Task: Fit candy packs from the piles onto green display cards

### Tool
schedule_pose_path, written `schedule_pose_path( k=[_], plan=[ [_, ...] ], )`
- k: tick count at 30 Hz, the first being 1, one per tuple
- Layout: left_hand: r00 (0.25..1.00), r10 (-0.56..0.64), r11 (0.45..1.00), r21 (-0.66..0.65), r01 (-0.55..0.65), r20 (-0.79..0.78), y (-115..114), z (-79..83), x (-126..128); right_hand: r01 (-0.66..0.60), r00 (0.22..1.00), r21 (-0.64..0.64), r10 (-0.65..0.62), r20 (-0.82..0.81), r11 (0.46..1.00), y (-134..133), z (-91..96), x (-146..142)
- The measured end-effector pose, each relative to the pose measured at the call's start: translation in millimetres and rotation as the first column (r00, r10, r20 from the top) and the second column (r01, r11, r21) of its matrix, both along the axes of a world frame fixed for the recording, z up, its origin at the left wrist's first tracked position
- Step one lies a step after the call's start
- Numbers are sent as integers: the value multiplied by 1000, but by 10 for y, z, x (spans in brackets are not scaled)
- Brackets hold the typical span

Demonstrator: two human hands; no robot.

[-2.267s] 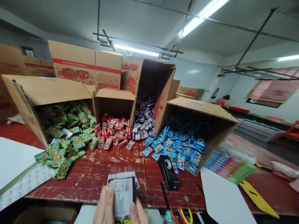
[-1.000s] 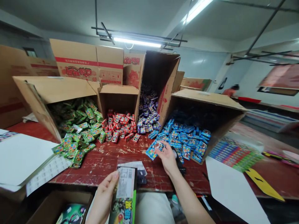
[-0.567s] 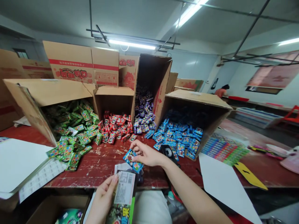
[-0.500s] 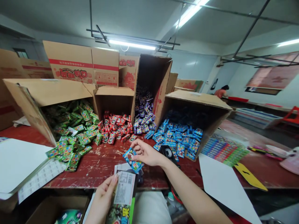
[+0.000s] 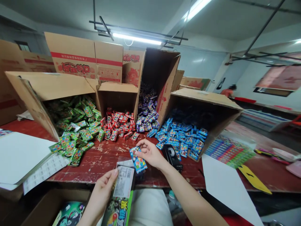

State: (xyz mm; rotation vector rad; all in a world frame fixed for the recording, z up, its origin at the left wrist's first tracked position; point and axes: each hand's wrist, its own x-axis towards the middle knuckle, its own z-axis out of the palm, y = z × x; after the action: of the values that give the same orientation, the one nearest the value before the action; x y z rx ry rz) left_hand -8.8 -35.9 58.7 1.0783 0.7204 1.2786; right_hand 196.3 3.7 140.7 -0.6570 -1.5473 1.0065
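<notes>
My right hand (image 5: 150,153) pinches a small blue candy packet (image 5: 138,160) just above the front of the red table (image 5: 105,160). Below it my left hand (image 5: 104,186) holds a clear printed bag (image 5: 122,191) upright, its mouth right under the packet. Behind them, tipped cardboard boxes spill packets onto the table: green packets (image 5: 75,131), red packets (image 5: 117,124), purple packets (image 5: 145,114) and blue packets (image 5: 181,138).
A black tape dispenser (image 5: 172,155) sits right of my right hand. White sheets (image 5: 18,157) lie at left, a white card (image 5: 223,185) and a tray of coloured packs (image 5: 229,152) at right. An open box (image 5: 58,210) stands below the table edge. Another person (image 5: 228,91) is far back right.
My right hand reached to the blue pile, took a blue packet and brought it back toward the bag in my left hand. The left hand has kept the bag upright.
</notes>
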Motion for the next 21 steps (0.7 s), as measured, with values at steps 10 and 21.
schedule_pose_path(
  k=[10, 21],
  plan=[
    [988, -152, 988, -16, 152, 8, -132, 30, 101, -39, 998, 106, 34, 52, 994, 108, -72, -38],
    [998, 22, 994, 110, -15, -63, -55, 46, 159, -48, 925, 78, 14, 379, 996, -76, -72, 12]
  ],
)
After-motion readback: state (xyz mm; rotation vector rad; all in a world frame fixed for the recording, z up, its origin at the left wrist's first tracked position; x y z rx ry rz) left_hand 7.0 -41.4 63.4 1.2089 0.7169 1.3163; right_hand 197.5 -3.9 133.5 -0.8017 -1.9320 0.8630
